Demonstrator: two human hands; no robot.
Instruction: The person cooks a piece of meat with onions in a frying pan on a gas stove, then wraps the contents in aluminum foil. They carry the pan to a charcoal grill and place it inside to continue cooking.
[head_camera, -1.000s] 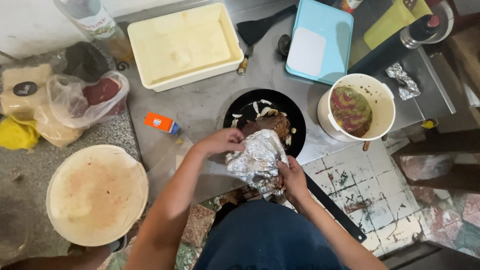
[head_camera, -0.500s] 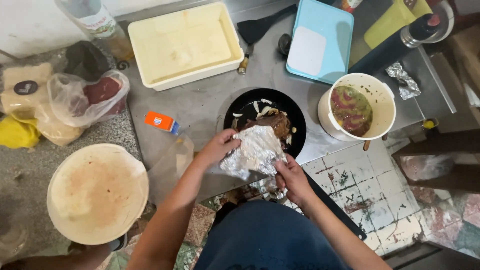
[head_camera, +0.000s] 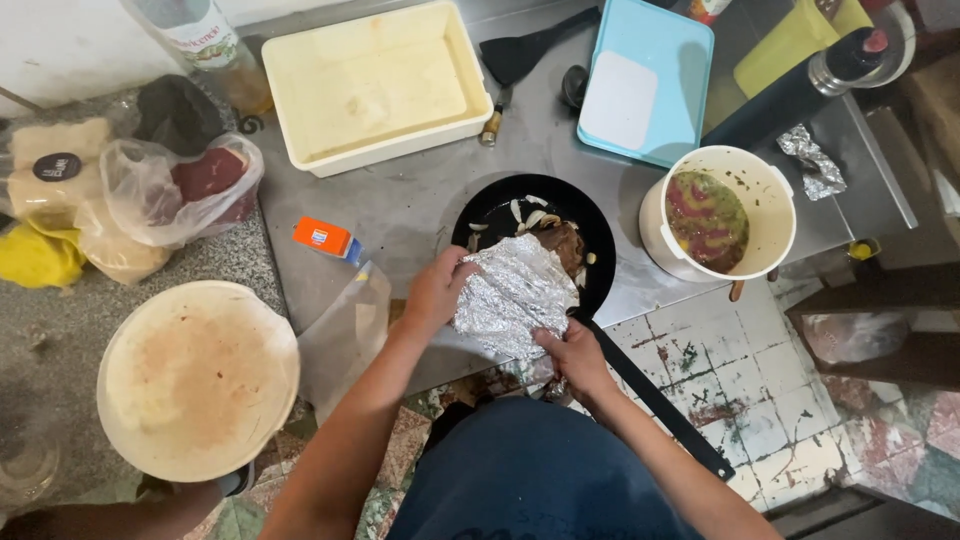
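- Two bare hands are at work, and both grip one crumpled sheet of silver aluminium foil (head_camera: 513, 295). The left hand (head_camera: 437, 290) has its fingers curled over the sheet's left edge; the right hand (head_camera: 570, 352) pinches its lower edge with closed fingers.
- The foil lies over the near half of one round black frying pan (head_camera: 497, 215), hiding most of what is in it. Brown pieces of meat and a few pale onion slices show past the foil's far edge. The pan's long black handle (head_camera: 655, 400) runs out over the counter's edge towards the lower right.
- One white plastic bucket (head_camera: 768, 195) with a greenish-red mixture stands just right of the pan.
- One light blue rectangular lid (head_camera: 645, 80) and one cream rectangular plastic tub (head_camera: 375, 85) lie beyond the pan. One black spatula (head_camera: 530, 50) lies between them.
- One small orange box (head_camera: 322, 238) and one clear plastic bag (head_camera: 345, 335) lie just left of the left hand.
- One round pale wooden board (head_camera: 195, 378) rests at the lower left, well apart from the pan.
- One clear bag holding red meat (head_camera: 195, 185) and one yellow bag (head_camera: 35, 255) sit at the far left. A second, smaller ball of crumpled foil (head_camera: 812, 160) lies right of the bucket.
- The pan stands on a grey metal counter (head_camera: 410, 200), which meets a speckled stone worktop (head_camera: 60, 320) on the left. Below is a worn, patterned tile floor (head_camera: 720, 360).
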